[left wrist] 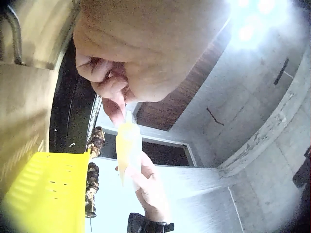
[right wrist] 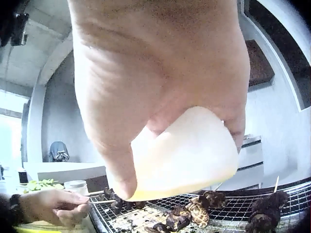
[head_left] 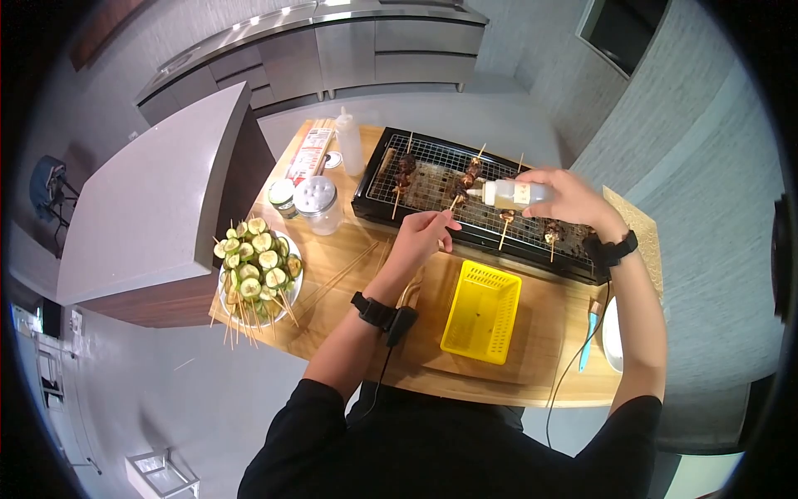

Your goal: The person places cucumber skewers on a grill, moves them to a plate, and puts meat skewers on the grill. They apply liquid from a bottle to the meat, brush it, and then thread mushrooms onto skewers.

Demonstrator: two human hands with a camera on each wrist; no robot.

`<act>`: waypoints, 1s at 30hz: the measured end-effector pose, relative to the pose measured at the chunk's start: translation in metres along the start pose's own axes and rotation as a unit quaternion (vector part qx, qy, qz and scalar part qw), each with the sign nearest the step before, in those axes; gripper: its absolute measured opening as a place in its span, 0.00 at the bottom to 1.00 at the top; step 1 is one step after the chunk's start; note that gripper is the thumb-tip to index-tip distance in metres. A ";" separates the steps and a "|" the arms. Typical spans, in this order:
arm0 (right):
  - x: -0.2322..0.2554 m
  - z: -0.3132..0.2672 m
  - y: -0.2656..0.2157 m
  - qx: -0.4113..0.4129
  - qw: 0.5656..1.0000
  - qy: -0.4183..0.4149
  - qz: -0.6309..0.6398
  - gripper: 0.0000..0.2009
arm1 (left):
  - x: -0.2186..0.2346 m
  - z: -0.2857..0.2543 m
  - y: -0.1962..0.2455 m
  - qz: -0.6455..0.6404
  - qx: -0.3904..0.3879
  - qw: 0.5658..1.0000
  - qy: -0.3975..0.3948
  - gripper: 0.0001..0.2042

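Observation:
My left hand (head_left: 420, 237) pinches the lower end of a bamboo skewer of dark, browned mushroom-like pieces (head_left: 470, 173) on the black grill's wire rack (head_left: 432, 148). In my right hand (head_left: 573, 200) is a clear squeeze bottle (head_left: 522, 194), gripped round its body and lying almost level above the rack. Its nozzle points left, at the pinched skewer. Yellowish liquid (right wrist: 165, 193) shows along the bottle's lower side in the right wrist view. Other dark skewers (head_left: 405, 170) lie on the rack, some partly hidden under the bottle and right hand.
In front of the grill is a yellow basket (head_left: 450, 333) on a wooden board. Left stand a plate of sliced green vegetable skewers (head_left: 259, 264), a shaker jar (head_left: 318, 208) and another squeeze bottle (head_left: 349, 148). A blue-handled brush (head_left: 590, 333) and a white dish (head_left: 613, 337) lie right.

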State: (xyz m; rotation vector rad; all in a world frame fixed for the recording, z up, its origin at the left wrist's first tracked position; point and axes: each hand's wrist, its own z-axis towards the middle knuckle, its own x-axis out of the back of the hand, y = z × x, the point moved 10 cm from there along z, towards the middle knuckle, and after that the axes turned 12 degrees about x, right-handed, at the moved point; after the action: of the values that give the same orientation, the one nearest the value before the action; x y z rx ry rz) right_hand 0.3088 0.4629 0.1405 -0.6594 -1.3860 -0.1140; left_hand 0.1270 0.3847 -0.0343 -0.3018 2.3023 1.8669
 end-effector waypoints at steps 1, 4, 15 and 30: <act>-0.004 0.001 -0.001 0.005 1.000 -0.012 0.010 0.26 | 0.001 0.001 -0.001 -0.011 -0.001 1.000 0.000 0.17; -0.004 0.002 0.008 -0.004 1.000 0.005 0.011 0.27 | 0.001 0.000 -0.001 -0.050 0.007 0.999 0.004 0.17; 0.000 -0.012 0.014 -0.020 0.998 0.055 0.040 0.26 | 0.006 0.005 -0.007 -0.136 -0.017 0.990 0.025 0.17; 0.005 -0.036 0.017 -0.005 0.995 0.089 0.040 0.25 | 0.006 -0.036 -0.002 0.041 0.116 0.991 -0.047 0.27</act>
State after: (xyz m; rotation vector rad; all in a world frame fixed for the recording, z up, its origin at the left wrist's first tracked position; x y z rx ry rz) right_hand 0.3486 0.4607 0.1373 -0.6953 -1.1870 -0.1142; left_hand 0.1220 0.3491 -0.0302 -0.0892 2.4686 1.5879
